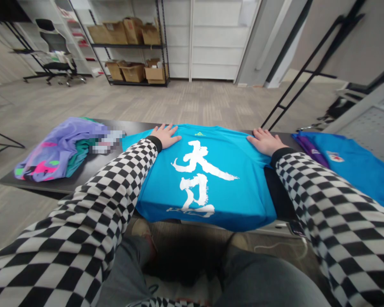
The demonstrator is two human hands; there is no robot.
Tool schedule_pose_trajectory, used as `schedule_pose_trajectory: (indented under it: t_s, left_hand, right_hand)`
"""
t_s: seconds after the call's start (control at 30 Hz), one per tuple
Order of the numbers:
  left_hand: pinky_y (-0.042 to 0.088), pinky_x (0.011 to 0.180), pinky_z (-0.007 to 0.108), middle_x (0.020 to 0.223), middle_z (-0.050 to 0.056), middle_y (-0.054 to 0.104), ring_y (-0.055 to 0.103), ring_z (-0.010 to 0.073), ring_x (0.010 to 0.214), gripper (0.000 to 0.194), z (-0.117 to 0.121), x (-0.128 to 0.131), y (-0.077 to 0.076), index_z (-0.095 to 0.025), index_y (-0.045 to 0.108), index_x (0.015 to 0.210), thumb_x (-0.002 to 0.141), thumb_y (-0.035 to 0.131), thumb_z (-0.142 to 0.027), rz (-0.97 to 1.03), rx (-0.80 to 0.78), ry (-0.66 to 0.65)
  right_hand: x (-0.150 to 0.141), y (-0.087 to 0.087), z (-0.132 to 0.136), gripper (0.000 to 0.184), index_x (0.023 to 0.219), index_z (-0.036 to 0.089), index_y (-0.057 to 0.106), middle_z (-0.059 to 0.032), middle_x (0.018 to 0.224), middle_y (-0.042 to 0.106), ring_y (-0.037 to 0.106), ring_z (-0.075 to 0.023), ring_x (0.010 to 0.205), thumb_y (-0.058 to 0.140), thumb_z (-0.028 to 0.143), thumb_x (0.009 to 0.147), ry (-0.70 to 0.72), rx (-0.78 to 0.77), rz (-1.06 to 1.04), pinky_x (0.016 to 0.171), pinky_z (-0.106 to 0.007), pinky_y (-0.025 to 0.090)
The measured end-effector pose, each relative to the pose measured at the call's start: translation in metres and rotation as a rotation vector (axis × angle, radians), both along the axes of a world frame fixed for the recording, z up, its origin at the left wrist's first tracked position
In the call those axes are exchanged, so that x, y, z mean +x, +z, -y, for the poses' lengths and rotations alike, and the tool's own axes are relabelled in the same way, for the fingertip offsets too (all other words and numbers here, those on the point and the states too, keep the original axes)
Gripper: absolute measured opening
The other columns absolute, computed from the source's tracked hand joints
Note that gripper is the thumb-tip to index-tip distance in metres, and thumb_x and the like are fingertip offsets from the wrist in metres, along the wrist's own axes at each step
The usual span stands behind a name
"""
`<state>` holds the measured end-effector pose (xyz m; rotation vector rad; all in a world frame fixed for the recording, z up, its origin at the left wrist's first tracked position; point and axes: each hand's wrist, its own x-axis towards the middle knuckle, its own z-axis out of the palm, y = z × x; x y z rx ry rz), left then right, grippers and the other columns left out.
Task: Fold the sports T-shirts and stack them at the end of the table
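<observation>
A bright blue T-shirt [160, 183] with large white brush-style characters lies spread over the dark table, its lower hem hanging past the near edge. My left hand [165, 135] rests flat on its upper left shoulder, fingers spread. On the upper right side, my right hand [265, 141] also lies flat with fingers apart, touching the cloth near the sleeve. Neither hand grips anything. A small yellow-green logo shows near the collar. Both my sleeves are black-and-white checked.
Crumpled purple and green clothes [60, 147] lie on the table's [92, 164] left end, beside a blurred patch. Blue and purple garments [355, 157] are piled at the right. Beyond the table stand a shelf [128, 46] with cardboard boxes, an office chair [56, 51] and a black metal stand [307, 70].
</observation>
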<state>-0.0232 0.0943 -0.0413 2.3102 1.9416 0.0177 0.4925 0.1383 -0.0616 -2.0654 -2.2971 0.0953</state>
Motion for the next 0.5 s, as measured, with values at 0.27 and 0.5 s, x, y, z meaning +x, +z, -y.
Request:
schedule_pose_trajectory:
  t_s: [0.27,0.5]
  left_hand:
    - [0.013,0.142,0.066,0.194,0.006,0.017,0.015,0.0427,0.178,0.095,-0.002,0.0003,-0.0006,-0.029,0.024,0.186,0.107,0.027,-0.082,-0.007,0.005,0.001]
    - [0.011,0.142,0.068,0.194,0.007,0.015,0.014,0.0418,0.178,0.097,0.0018,-0.0019,-0.0002,-0.028,0.023,0.186,0.107,0.028,-0.084,-0.014,0.003,-0.028]
  right_hand:
    - [0.0005,-0.001,-0.0024,0.095,0.184,0.018,0.03,-0.0163,0.192,0.021,0.02,-0.0444,0.176,0.02,0.078,0.111,-0.018,-0.015,0.016,0.137,-0.079,0.018]
    - [-0.0039,0.0039,0.0034,0.09,0.183,0.02,0.033,-0.0153,0.191,0.024,0.022,-0.0438,0.176,0.023,0.075,0.112,-0.013,-0.019,0.006,0.137,-0.079,0.018]
